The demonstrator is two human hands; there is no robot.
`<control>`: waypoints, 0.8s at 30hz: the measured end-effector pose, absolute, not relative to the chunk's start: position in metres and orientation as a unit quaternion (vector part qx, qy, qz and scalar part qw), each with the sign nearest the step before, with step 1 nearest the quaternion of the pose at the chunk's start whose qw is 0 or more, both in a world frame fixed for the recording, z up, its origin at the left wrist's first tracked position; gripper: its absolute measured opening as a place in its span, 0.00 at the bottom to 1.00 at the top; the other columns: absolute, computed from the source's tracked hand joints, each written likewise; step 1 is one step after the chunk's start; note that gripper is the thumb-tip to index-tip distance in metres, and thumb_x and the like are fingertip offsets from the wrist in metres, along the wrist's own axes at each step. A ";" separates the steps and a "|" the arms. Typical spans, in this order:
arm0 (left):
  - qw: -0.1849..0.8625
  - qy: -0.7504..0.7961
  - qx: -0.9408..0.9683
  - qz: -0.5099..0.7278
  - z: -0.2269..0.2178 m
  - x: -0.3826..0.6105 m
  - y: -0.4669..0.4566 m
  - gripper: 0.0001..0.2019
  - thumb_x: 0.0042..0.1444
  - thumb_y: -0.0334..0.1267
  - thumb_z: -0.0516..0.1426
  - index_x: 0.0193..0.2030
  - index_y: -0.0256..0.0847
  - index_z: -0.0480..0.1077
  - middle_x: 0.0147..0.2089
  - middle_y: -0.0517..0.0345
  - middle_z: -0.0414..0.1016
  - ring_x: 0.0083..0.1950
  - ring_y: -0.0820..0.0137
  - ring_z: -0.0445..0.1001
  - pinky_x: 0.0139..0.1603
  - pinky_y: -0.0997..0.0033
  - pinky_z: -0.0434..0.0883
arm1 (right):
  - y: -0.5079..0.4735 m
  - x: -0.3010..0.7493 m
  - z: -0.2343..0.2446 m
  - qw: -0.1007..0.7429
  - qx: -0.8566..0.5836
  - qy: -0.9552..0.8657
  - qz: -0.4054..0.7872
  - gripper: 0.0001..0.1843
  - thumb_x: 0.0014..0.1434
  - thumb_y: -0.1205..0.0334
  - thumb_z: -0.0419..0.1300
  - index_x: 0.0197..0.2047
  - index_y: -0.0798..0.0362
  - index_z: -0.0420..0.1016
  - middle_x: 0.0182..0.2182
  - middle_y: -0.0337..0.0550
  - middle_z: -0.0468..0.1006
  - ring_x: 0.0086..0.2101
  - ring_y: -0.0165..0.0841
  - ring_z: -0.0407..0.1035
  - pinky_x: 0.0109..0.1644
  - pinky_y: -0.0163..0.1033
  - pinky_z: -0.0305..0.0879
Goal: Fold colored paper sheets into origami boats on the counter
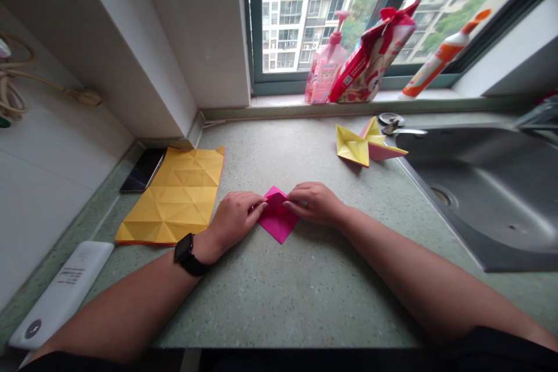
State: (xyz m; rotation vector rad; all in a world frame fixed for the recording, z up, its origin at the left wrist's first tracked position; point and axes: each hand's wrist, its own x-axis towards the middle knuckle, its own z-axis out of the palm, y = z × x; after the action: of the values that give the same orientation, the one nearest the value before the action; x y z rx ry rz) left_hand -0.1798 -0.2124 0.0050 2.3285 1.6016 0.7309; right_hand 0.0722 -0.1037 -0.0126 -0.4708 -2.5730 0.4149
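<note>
Both hands press a folded pink paper flat on the desk: left hand and right hand fingers pinching its far edges. A creased yellow sheet lies left.

You get soft daylight from the dark-framed glass window ahead; shadows on the speckled green stone table are faint. Straight edges bow with wide-angle distortion; the centre is sharp.

Both hands press pink paper (on counter).
</note>
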 end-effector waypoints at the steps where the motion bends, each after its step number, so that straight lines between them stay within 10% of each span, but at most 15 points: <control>1: 0.114 0.548 0.789 0.253 0.004 -0.180 -0.212 0.09 0.75 0.37 0.58 0.48 0.42 0.82 0.46 0.54 0.87 0.45 0.62 0.82 0.52 0.58 0.74 | -0.103 0.073 -0.014 0.241 -0.179 -0.942 0.151 0.20 0.77 0.55 0.56 0.32 0.49 0.78 0.26 0.39 0.77 0.28 0.31 0.68 0.34 0.39 0.60; 12: 0.092 0.592 0.758 0.258 -0.004 -0.179 -0.213 0.09 0.72 0.33 0.60 0.57 0.41 0.73 0.43 0.56 0.83 0.43 0.63 0.80 0.52 0.57 0.74 | -0.103 0.069 -0.013 0.210 -0.267 -0.931 0.134 0.11 0.74 0.58 0.60 0.39 0.49 0.80 0.35 0.45 0.80 0.39 0.38 0.73 0.45 0.43 0.68; 24: 0.007 0.530 0.826 0.190 -0.001 -0.178 -0.213 0.11 0.73 0.32 0.60 0.57 0.45 0.80 0.62 0.49 0.79 0.62 0.56 0.76 0.62 0.51 0.73 | -0.102 0.067 -0.025 0.258 -0.257 -0.924 0.115 0.11 0.73 0.59 0.62 0.53 0.45 0.85 0.51 0.51 0.82 0.49 0.43 0.76 0.56 0.53 0.75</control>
State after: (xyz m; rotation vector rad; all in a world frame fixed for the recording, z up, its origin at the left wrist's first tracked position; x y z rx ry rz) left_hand -0.1779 -0.2127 -0.0008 2.5841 1.6590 0.5959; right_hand 0.0668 -0.1016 -0.0252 -0.6971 -2.5061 0.3109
